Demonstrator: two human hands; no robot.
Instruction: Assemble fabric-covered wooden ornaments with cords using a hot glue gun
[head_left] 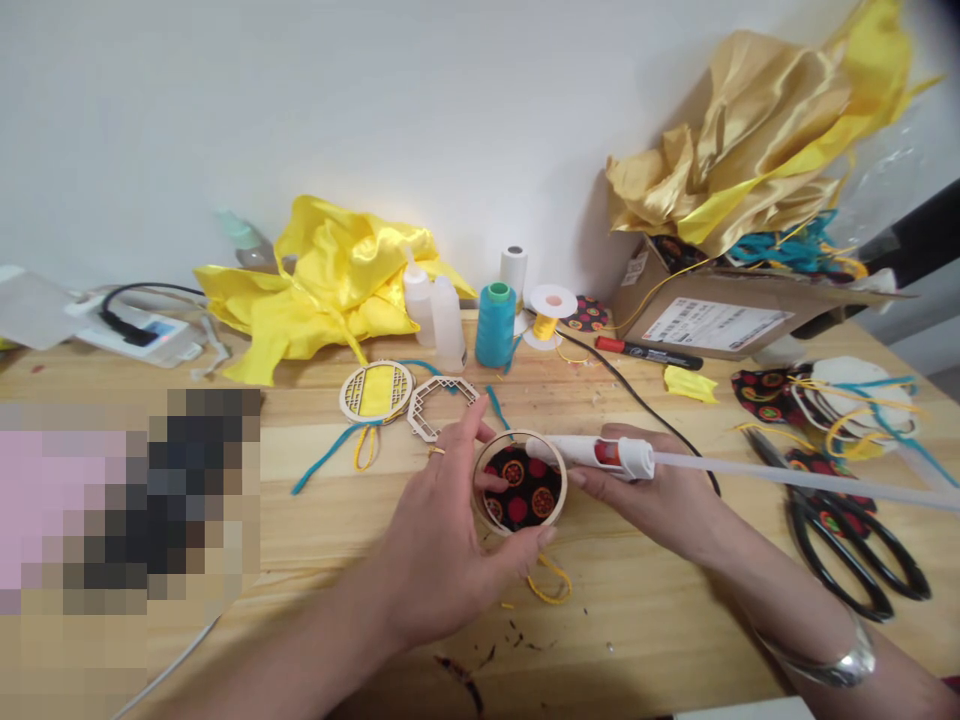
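Two grips, frame centre: wooden hoop [563,490] in left hand [446,515], glue gun [600,455] in right hand [664,490]; for neatness, steady the hoop, keep nozzle [537,447] close.

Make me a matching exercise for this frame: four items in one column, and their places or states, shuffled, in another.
Things
1. round wooden frame
2. glue gun
3. thread cone
4. scissors

Places or states
A. teal, standing upright
B. held in the right hand
C. black-handled, lying at the right side of the table
D. held in the left hand

Pairs: 1-D, 2-B, 3-A, 4-C
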